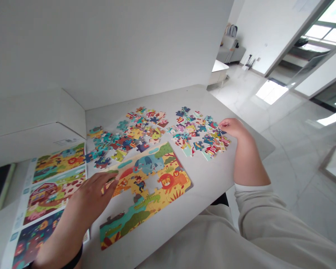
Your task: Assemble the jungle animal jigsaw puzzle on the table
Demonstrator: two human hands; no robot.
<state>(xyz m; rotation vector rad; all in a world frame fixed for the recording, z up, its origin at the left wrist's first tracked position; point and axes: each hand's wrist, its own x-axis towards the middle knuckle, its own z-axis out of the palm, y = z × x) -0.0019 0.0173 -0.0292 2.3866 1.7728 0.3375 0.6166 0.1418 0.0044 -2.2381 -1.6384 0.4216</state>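
Observation:
A partly joined animal jigsaw puzzle (148,215) lies on the table in front of me, showing elephants, lions and crocodiles; bare table shows through gaps in its middle and left. My left hand (91,196) rests at its upper left edge, fingers stretched out and thumb apart, hiding that corner. To the right, my right hand (233,127) is at the outer edge of a pile of loose puzzle pieces (198,129). Its thumb and fingertips are pinched together at a small dark puzzle piece (221,131), largely covered by the fingers.
Another heap of loose pieces (128,140) spreads behind the puzzle. At left lies a printed picture sheet (56,186), partly under my left forearm, before a white box (39,123). A dark-screened device (0,186) sits at the far left. A wall (128,48) bounds the table's back.

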